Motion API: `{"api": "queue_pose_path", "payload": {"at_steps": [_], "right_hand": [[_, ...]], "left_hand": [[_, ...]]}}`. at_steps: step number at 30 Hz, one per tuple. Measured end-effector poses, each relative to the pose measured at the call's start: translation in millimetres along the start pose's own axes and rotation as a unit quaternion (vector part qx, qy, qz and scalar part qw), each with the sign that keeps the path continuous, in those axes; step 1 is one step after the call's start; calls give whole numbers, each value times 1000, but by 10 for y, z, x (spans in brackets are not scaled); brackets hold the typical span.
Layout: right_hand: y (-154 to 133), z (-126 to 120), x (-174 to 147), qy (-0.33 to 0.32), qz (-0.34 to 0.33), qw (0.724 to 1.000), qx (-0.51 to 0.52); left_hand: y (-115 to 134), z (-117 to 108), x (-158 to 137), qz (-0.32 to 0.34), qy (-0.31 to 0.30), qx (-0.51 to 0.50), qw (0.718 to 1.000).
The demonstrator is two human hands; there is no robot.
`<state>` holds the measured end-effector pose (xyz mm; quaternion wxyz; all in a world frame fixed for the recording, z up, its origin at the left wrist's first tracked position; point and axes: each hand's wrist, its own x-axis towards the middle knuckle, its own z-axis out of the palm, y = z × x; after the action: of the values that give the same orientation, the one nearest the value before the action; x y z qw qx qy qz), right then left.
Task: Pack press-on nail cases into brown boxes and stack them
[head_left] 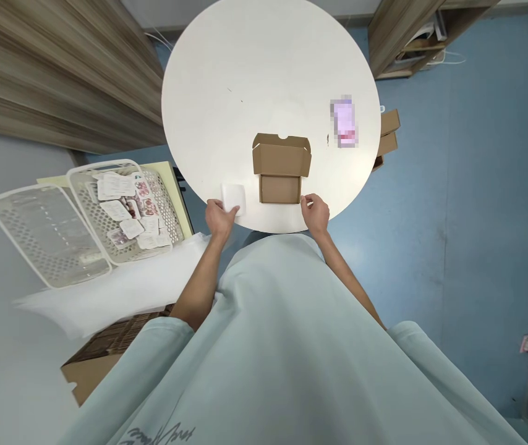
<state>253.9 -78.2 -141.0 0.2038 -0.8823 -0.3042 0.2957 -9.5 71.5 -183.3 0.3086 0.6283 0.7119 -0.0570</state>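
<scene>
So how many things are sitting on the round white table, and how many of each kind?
Open cardboard box: 1, by the right hand
Small white packet: 1, under the left hand fingers
Blurred purple thing: 1, too blurred to name
Total on the table: 3

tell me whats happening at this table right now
A person stands at a round white table with an open cardboard box in front of them, lid flipped back. Their left hand grips a flat white packet lying just left of the box. Their right hand touches the box's near right corner. To the left, beside the table, a white basket holds many similar packets, next to another basket. More small cardboard boxes sit past the table's right edge.
</scene>
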Motion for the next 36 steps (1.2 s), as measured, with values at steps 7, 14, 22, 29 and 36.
{"api": "queue_pose_path", "payload": {"at_steps": [7,14,22,29,36], "right_hand": [[-337,100,-129,-75,-119,988,59],[-484,26,-74,-97,-219,968,76],[-168,139,111,-73,-78,969,222],[-47,257,521,-19,43,982,181],[-152,396,617,-49,31,997,52]], "left_hand": [[84,-250,-78,101,-36,-120,987],[391,-490,-260,256,-133,-147,946],[758,-124,-118,321,-174,-182,913],[1102,539,-6,225,-42,-206,951],[1148,702,77,203,-11,-171,964]]}}
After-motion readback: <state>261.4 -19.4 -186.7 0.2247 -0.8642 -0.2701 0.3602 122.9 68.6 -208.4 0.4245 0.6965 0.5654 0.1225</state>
